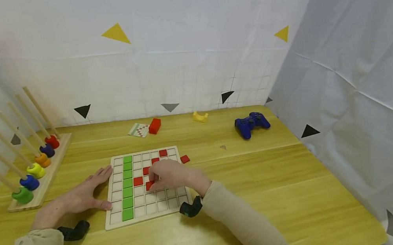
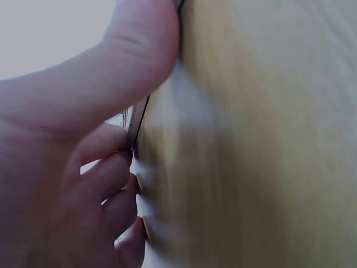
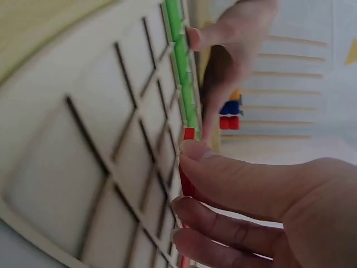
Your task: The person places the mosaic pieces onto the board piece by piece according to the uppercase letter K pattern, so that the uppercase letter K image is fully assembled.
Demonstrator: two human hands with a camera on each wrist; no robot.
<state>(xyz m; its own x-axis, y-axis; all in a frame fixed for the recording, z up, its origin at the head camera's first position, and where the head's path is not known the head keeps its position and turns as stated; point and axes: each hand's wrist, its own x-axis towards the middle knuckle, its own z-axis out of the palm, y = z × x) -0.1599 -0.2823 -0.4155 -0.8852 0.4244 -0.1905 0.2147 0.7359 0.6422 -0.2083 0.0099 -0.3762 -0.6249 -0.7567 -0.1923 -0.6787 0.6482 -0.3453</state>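
Note:
A wooden grid board (image 1: 114,203) lies on the table, with a column of green square tiles (image 1: 127,192) and several red tiles (image 1: 138,181) in its cells. My right hand (image 1: 171,174) is over the middle of the board. Between thumb and fingers it pinches a red tile (image 3: 187,181), tilted against the grid in the right wrist view; some of its fingertips are hidden in the head view. With fingers spread, my left hand (image 1: 82,195) rests at the board's left edge, its thumb touching the frame. One loose red tile (image 1: 184,159) lies just right of the board.
A wooden rack (image 1: 43,188) with upright pegs and coloured rings stands at the left. Along the back lie a pattern card (image 1: 136,129), a red block (image 1: 155,126), a yellow curved piece (image 1: 200,117) and a blue game controller (image 1: 251,124).

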